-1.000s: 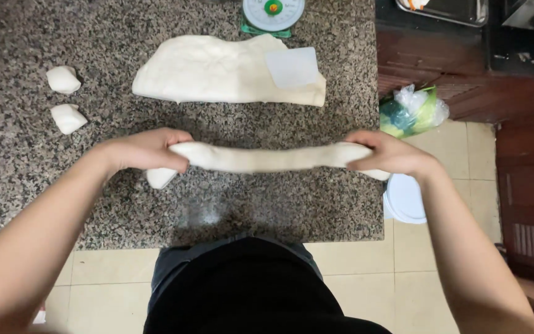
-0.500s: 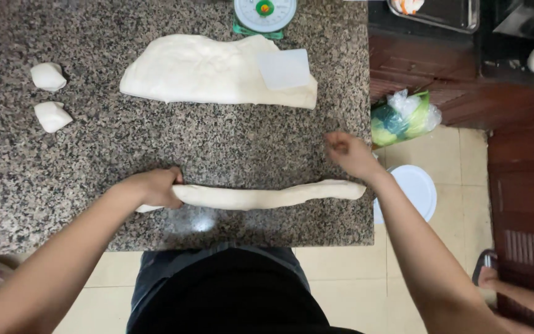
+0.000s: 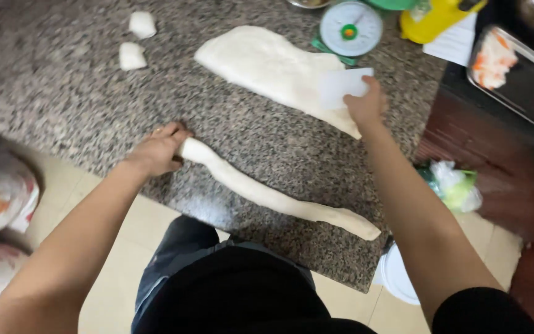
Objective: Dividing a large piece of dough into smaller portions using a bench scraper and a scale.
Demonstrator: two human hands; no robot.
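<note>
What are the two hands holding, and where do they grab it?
The left hand grips one end of the long dough rope. The right hand holds the white scraper by its lower right corner.

Both forearms bare to above the elbow. Left hand (image 3: 156, 150): thin ring, gold-looking, on one finger, just behind the fingertip end; no glove. Right hand (image 3: 364, 105): no glove, no ring or watch that I can make out. Black short sleeve edge shows well back from the right fingers, at the upper arm. Black top over torso, dark blue-grey trousers below.
</note>
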